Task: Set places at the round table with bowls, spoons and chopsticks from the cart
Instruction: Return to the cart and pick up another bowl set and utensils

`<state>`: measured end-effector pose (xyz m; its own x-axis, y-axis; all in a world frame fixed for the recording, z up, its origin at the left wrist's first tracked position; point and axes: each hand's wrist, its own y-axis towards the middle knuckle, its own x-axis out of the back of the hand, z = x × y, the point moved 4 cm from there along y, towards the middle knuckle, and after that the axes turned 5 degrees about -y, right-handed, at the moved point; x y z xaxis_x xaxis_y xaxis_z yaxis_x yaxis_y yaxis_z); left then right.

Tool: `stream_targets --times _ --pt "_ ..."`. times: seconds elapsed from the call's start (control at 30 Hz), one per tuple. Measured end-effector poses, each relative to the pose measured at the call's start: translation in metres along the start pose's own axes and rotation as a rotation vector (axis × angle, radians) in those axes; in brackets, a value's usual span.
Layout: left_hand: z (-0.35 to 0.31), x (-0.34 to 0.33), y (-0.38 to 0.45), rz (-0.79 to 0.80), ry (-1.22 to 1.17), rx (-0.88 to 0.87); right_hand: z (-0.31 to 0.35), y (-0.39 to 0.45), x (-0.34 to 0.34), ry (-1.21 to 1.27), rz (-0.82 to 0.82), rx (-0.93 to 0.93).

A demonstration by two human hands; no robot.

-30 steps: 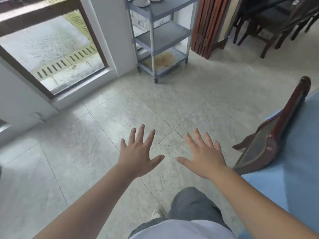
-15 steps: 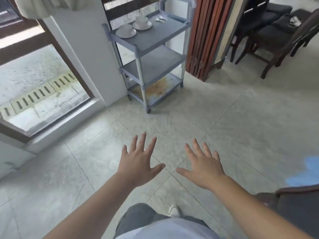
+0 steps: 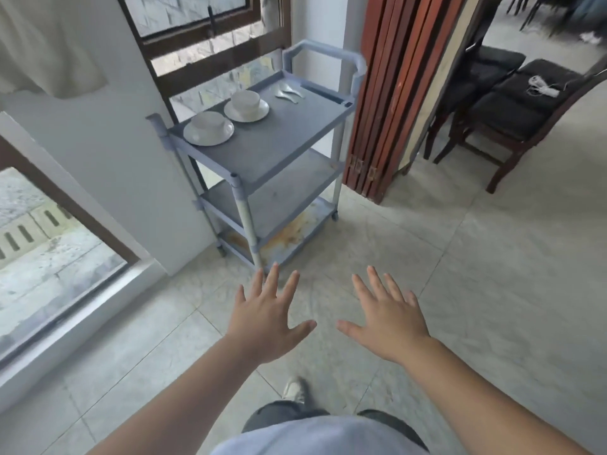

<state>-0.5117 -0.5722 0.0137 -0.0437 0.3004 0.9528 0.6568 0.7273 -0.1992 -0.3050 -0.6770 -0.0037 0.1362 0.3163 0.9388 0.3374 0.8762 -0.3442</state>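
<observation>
Both forearms are bare to the left hand [image 3: 267, 320] and right hand [image 3: 387, 318]. The person wears a pale lavender-grey top [image 3: 315, 436], dark grey trousers [image 3: 279, 417] and a light shoe [image 3: 293, 389].

Pale grey stone tiles [image 3: 476, 290] cover the floor, lit by soft daylight. At 10 o'clock a dark-framed window [image 3: 203, 37] sits in a white wall [image 3: 108, 152], with a cream curtain [image 3: 49, 44] hanging at its left. At 8 o'clock a glass door [image 3: 49, 251] looks onto outdoor paving. At 1 o'clock stands a folded reddish wooden screen [image 3: 394, 93]; at 2 o'clock, dark wooden chairs [image 3: 512, 103] with black cushions.
</observation>
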Motion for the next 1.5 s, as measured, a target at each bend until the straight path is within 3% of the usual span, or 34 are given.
stream_targets --times 0.3,0.67,1.13,1.5 --pt "0.033 0.058 0.198 0.010 0.008 -0.039 -0.036 0.176 0.060 0.028 0.011 -0.071" --pt "0.055 0.098 0.441 0.040 -0.026 0.134 -0.089 0.450 0.155 -0.026 -0.006 0.100" --pt "0.125 0.115 0.633 0.058 -0.158 0.341 -0.084 0.709 0.226 -0.135 0.087 0.234" --pt "0.135 0.124 0.792 0.109 -0.181 0.312 -0.105 0.845 0.268 -0.180 0.152 0.275"
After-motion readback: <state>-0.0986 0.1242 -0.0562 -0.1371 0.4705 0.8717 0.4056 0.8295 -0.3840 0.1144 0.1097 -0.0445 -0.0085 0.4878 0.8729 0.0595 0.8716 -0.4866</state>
